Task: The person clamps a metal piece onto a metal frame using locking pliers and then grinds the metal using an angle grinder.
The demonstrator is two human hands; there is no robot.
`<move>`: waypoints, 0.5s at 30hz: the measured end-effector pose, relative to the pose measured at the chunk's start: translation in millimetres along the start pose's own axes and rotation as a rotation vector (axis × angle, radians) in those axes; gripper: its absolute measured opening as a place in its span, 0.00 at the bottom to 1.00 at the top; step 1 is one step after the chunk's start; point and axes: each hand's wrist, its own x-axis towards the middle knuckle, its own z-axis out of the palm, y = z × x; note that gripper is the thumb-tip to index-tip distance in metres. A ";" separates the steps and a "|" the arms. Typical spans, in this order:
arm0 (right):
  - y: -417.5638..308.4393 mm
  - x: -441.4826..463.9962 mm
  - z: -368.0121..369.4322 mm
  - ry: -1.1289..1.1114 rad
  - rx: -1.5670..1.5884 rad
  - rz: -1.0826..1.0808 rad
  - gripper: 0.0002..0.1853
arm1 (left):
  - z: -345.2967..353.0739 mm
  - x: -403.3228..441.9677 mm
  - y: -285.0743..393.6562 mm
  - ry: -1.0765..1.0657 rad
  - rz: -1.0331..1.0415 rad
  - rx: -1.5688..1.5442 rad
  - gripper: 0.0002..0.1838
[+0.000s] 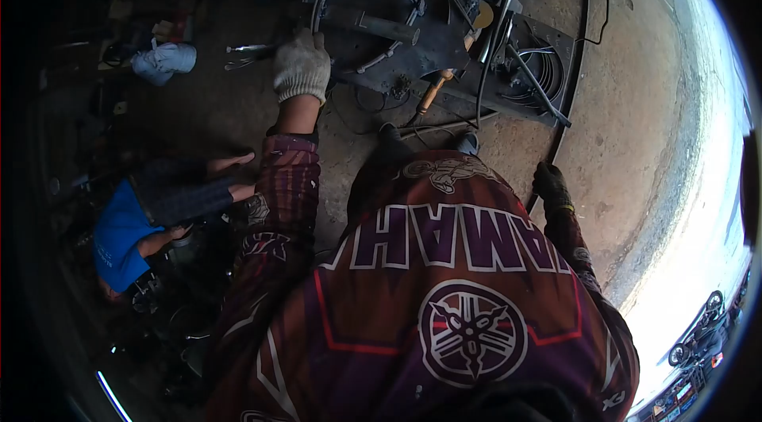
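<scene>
My left hand [302,66], in a pale knit glove, is at the left edge of a dark metal worktable [357,65]. Its fingers are curled at the lower end of a curved metal rod [320,1]. Just left of the glove, metal tool handles [250,49] stick out. A short metal tube [389,28] lies inside the ring of curved rods on the table. Lower right, my right hand [549,181], in a dark glove, hangs by my side with fingers curled. A long dark straight line or bar [565,124] passes beside it; whether I grip it is unclear.
A wooden-handled tool [434,92] lies at the table's near edge. Right of it, a plate [540,65] carries coiled rod and bars, with a black cable [492,25] across. A person in a blue shirt [123,235] crouches at left. A pale cloth bundle [164,61] lies upper left.
</scene>
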 end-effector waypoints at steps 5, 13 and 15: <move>-1.8 10.3 20.1 -0.138 0.040 0.043 0.15 | -20.1 10.0 2.8 -0.171 -0.033 0.034 0.21; -7.3 7.3 -3.8 -0.080 -0.010 0.009 0.17 | -24.7 22.8 8.9 0.044 -0.051 -0.119 0.15; -12.6 3.1 -7.5 -0.038 0.015 -0.014 0.17 | -19.9 29.0 4.1 0.047 -0.024 -0.153 0.15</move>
